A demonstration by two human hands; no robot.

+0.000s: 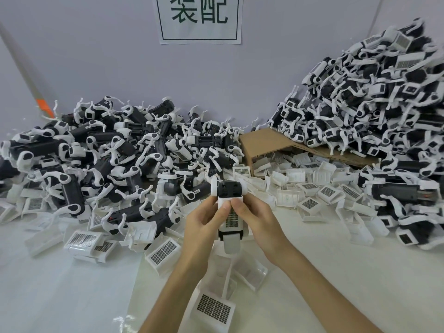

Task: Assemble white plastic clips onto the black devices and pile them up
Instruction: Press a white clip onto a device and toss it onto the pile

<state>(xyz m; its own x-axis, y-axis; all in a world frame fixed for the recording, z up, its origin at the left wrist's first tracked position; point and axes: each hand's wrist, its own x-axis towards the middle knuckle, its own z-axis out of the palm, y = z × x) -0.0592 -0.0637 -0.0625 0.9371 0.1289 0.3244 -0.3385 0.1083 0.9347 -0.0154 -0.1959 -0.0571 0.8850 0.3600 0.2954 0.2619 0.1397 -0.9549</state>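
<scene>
I hold one black device (229, 188) upright over the white table, its dark end pointing away from me. A white plastic clip (231, 218) with a dark grid patch lies against its near face. My left hand (204, 223) grips the device and clip from the left, thumb pressed on the clip's top edge. From the right, my right hand (258, 221) grips them too, and its thumb meets the left thumb on the clip.
A heap of black devices (101, 150) covers the left and back. A taller pile (374, 97) rises at the right over a cardboard sheet (262, 143). Loose white clips (310, 186) lie in the middle, and more clips (213, 308) sit near my forearms.
</scene>
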